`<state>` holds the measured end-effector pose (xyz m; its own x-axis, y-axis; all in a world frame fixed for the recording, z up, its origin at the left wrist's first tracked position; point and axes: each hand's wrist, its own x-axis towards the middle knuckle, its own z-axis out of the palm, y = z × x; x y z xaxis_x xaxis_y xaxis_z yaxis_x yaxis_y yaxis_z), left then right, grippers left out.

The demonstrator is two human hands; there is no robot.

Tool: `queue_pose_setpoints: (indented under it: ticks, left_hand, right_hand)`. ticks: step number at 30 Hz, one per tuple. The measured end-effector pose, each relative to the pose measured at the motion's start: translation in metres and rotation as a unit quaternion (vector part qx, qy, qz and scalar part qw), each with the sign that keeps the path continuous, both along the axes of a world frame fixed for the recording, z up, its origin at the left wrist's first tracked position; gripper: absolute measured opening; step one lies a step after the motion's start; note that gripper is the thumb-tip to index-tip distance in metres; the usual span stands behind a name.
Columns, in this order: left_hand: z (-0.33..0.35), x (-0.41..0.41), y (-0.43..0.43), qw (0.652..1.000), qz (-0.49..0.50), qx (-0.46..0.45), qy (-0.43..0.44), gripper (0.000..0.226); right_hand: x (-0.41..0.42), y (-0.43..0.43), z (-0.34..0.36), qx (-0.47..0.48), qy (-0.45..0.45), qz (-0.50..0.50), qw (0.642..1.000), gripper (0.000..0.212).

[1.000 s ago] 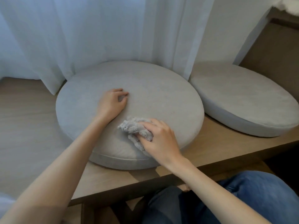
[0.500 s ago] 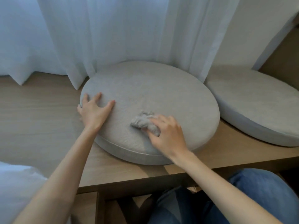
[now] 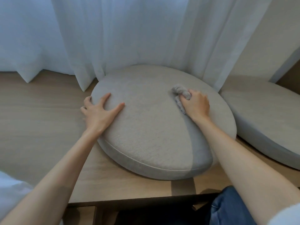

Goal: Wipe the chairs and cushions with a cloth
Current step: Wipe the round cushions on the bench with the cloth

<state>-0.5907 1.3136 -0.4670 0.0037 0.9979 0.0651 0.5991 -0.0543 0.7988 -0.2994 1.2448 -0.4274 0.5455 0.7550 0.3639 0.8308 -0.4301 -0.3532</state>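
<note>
While the left hand (image 3: 99, 114) is resting on the round grey cushion (image 3: 149, 130), grip spread flat, the right hand (image 3: 196, 106) is clutching a bunched cloth (image 3: 179, 91) against its top.

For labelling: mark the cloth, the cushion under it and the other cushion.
grey cloth (image 3: 177, 90), head view, bunched free end.
round cushion (image 3: 146, 127), head view, middle of top.
second cushion (image 3: 267, 114), head view, top face.

The single head-worn wide-angle camera looked forward and steeply down from close above the tabletop (image 3: 40, 127), facing the curtain (image 3: 129, 38), with the round cushion (image 3: 154, 127) near the frame's centre.
</note>
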Motion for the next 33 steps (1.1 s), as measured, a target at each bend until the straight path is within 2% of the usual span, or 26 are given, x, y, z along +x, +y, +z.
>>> queue_pose_setpoints:
  ticks: [2, 4, 7, 10, 12, 14, 17, 20, 22, 24, 26, 28, 30, 33]
  left_hand:
    - [-0.003, -0.001, 0.003, 1.000, 0.001, 0.010, -0.027, 0.063]
    - [-0.004, -0.001, 0.005, 0.999, 0.007, 0.017, -0.047, 0.058]
    - [-0.005, -0.001, 0.007, 0.999, 0.015, 0.011, -0.043, 0.055]
    - [-0.003, -0.005, 0.009, 0.999, 0.006, -0.002, -0.036, 0.056]
    - [-0.003, -0.008, 0.015, 0.999, -0.001, -0.013, -0.037, 0.058]
    - [-0.002, -0.010, 0.023, 0.999, -0.007, -0.022, -0.027, 0.061]
    - [-0.003, -0.009, 0.036, 1.000, -0.007, -0.018, -0.019, 0.062]
    - [-0.003, -0.007, 0.050, 1.000, -0.015, -0.011, -0.018, 0.062]
    - [-0.004, -0.007, 0.059, 0.999, -0.029, -0.016, -0.016, 0.062]
    - [-0.006, -0.006, 0.066, 0.999, -0.037, -0.015, -0.015, 0.064]
    - [-0.008, -0.005, 0.069, 0.999, -0.033, -0.010, -0.014, 0.063]
    - [-0.010, -0.005, 0.071, 0.999, -0.028, -0.010, -0.021, 0.060]
    - [-0.011, -0.007, 0.072, 0.998, -0.031, -0.016, -0.047, 0.057]
    - [-0.010, -0.010, 0.075, 0.995, -0.046, -0.027, -0.082, 0.056]
  right_hand:
    - [-0.015, 0.000, 0.006, -0.011, 0.037, 0.005, 0.999, 0.029]
    - [-0.059, -0.015, 0.005, -0.022, 0.035, 0.129, 0.991, 0.021]
    - [-0.134, -0.059, 0.003, 0.009, 0.039, 0.339, 0.940, 0.019]
    - [-0.151, -0.076, 0.002, 0.007, -0.005, 0.400, 0.916, 0.023]
    - [-0.139, -0.068, 0.002, 0.019, -0.028, 0.388, 0.921, 0.027]
    - [-0.114, -0.047, 0.000, 0.030, -0.055, 0.332, 0.941, 0.030]
    - [-0.048, 0.003, -0.005, -0.001, -0.041, 0.157, 0.987, 0.032]
    - [-0.001, 0.035, -0.007, 0.021, -0.024, 0.008, 0.999, 0.037]
    - [0.006, 0.046, -0.007, 0.025, -0.014, -0.025, 0.999, 0.038]
    - [-0.003, 0.050, -0.001, 0.022, 0.034, -0.026, 0.999, 0.039]
    - [-0.035, 0.042, 0.006, 0.006, 0.065, 0.033, 0.997, 0.038]
    - [-0.087, 0.024, 0.002, -0.005, 0.056, 0.162, 0.985, 0.032]
    - [-0.142, 0.000, 0.000, 0.013, 0.032, 0.290, 0.956, 0.029]
    - [-0.174, -0.019, 0.001, 0.027, 0.023, 0.390, 0.920, 0.023]
